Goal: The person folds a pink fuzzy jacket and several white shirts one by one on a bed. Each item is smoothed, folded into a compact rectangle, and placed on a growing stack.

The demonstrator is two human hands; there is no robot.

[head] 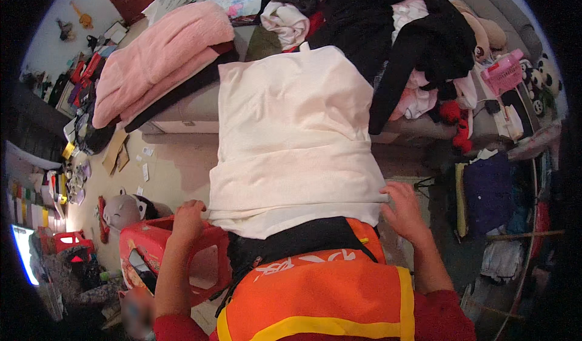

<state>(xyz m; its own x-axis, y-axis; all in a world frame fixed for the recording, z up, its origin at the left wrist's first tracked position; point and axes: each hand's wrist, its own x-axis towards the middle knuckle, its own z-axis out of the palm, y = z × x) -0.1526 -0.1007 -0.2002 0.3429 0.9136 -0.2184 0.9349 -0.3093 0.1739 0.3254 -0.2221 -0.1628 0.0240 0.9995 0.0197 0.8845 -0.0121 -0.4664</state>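
A white cloth garment (291,141) lies spread in front of me, from the sofa edge down to my lap, with creases and a folded band across its lower part. My left hand (190,216) pinches its lower left corner. At the opposite corner, my right hand (402,208) has its fingers on the garment's edge. Beneath its near hem show black cloth (309,235) and the orange vest (318,291) with yellow trim that I wear, which bears writing.
On the grey sofa (191,104) sit a folded pink fleece blanket (168,54) and a heap of black clothes (345,27). A pink basket (502,72) and panda plush toys (539,77) lie right. Left are a red plastic stool (150,232) and a grey plush toy (122,208).
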